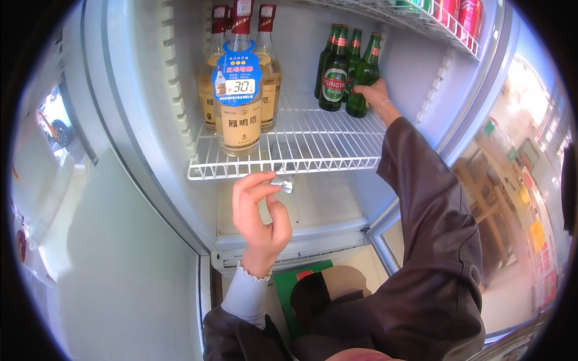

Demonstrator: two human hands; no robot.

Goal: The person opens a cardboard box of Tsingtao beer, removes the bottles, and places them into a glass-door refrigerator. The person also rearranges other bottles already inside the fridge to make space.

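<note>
My right hand (375, 95) reaches into an upright display fridge and grips a green Tsingtao beer bottle (366, 70) around its lower body. This bottle stands upright at the right of a white wire shelf (316, 135). Several matching beer bottles (335, 67) cluster beside and behind it. My left hand (262, 216) is raised below the shelf's front edge, fingers curled and apart from the thumb, with nothing visibly held. Just beyond its fingertips, a crumpled silver foil piece (286, 184) shows under the shelf edge; what it is attached to I cannot tell.
Clear liquor bottles (241, 128) with red caps stand at the shelf's left, the front one wearing a blue price tag (237, 76). Red cans (469, 20) sit on a higher rack. The fridge door (135, 261) swings out left; a green carton (286, 289) lies below.
</note>
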